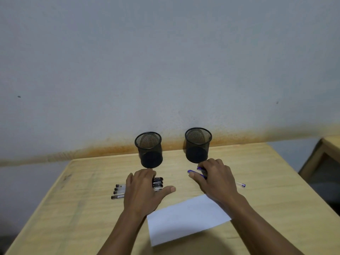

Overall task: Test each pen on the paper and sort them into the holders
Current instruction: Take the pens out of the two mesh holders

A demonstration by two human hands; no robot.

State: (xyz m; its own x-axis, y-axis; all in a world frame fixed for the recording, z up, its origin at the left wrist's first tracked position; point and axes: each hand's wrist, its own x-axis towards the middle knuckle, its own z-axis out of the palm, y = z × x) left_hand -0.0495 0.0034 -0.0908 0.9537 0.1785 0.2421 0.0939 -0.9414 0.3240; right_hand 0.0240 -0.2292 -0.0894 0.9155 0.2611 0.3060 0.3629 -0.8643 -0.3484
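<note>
Item one: our left hand (142, 188), palm down and fingers spread flat, rests over a row of black-capped clear-barrelled pens (119, 191). Their butt ends show just left of the hand and their dark caps just beyond the knuckles on the right. It lies on them without gripping any.

Item two: our right hand (215, 178), palm down with fingers curled, covers a cluster of blue-capped clear pens (195, 173). Blue caps show at the fingertips, and one blue tip (242, 185) pokes out to the right of the wrist. Whether the fingers have closed on a pen or only rest on them, we cannot tell.

Item three: two black wire-mesh cylindrical holders. One (149, 150) stands just beyond our left fingertips, the other (198, 145) just beyond our right knuckles. Both look empty.

Item four: a blank white sheet of paper (187, 219) lies between our forearms, nearer to us than either hand, on the pale wooden table (276, 181). We see no marks on it.

Step in hand, as we judge it: the very start, with nothing tested and nothing sorted. The next move calls for singling out one pen from a group, lifting it clear of its neighbours, uncapping it, and bringing the tip back to the sheet between our arms.
</note>
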